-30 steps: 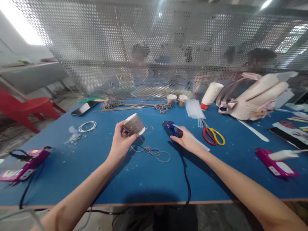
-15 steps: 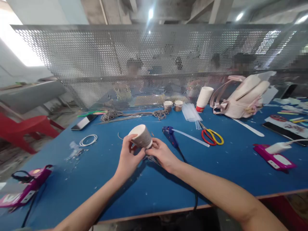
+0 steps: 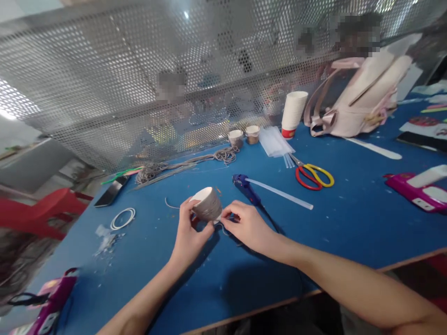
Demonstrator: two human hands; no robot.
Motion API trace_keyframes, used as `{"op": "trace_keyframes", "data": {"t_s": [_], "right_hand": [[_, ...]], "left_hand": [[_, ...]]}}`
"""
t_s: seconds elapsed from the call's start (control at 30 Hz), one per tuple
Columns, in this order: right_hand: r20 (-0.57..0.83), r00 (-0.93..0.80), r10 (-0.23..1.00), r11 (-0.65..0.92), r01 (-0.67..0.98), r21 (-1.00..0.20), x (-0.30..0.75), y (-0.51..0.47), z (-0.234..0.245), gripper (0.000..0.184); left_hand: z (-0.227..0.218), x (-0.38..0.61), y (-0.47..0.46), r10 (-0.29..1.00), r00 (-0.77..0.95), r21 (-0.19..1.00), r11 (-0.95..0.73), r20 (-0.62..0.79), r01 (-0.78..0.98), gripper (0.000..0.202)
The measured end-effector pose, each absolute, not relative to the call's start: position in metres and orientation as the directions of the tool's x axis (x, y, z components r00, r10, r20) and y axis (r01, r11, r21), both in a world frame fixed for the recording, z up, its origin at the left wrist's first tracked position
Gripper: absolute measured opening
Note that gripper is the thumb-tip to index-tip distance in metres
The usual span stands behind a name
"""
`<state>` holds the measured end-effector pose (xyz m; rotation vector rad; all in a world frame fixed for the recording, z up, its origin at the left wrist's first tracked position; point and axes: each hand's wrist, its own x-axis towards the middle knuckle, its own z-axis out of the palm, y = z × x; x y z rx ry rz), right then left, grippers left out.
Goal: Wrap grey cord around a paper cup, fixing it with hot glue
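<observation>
My left hand [image 3: 188, 235] is closed round a small paper cup [image 3: 207, 203] wrapped in grey cord, tilted on its side just above the blue table [image 3: 335, 218]. My right hand [image 3: 246, 225] is pinched at the cup's lower rim, on the loose grey cord end [image 3: 219, 220]. A blue glue gun [image 3: 246, 187] with a clear glue stick [image 3: 279, 193] lies on the table just beyond my right hand, untouched. A short cord piece [image 3: 170, 205] lies left of the cup.
Red-and-yellow scissors [image 3: 313, 175], a stack of paper cups [image 3: 293, 113], two small wrapped cups [image 3: 243, 135], cord bundles [image 3: 181, 164], a phone [image 3: 112, 190], a white ring [image 3: 123, 217], magenta glue guns [image 3: 417, 190] and a pale bag [image 3: 363, 100] lie around. A perforated metal screen [image 3: 139, 74] backs the table; people sit behind it.
My right hand left the glue gun and came to the cup, where it now pinches the cord. The view tilted and the cup stayed in my left hand.
</observation>
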<state>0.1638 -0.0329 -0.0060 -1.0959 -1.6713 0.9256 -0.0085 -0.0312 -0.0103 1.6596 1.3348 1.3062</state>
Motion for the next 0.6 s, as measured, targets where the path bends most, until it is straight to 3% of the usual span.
{"op": "trace_keyframes", "data": {"t_s": [0.2,0.33,0.47,0.6], "right_hand": [[0.456,-0.299,0.838,0.545,0.437,-0.715,0.167,-0.039,-0.011,0.008],[0.529,-0.386,0.756,0.653,0.497,-0.572,0.169,-0.039,-0.012,0.019],[0.534,-0.388,0.752,0.655,0.531,-0.537,0.167,-0.038,-0.012,0.024],[0.506,-0.356,0.786,0.616,0.525,-0.588,0.166,-0.038,-0.013,0.02]], "left_hand": [[-0.015,-0.013,-0.041,0.974,-0.024,0.942,-0.212,0.226,0.26,0.048],[-0.012,-0.011,-0.042,0.979,-0.025,0.945,-0.187,0.2,0.268,0.049],[-0.007,-0.008,-0.042,0.986,-0.024,0.946,-0.151,0.164,0.287,0.049],[-0.002,-0.007,-0.042,0.989,-0.013,0.938,-0.134,0.146,0.321,0.051]]}}
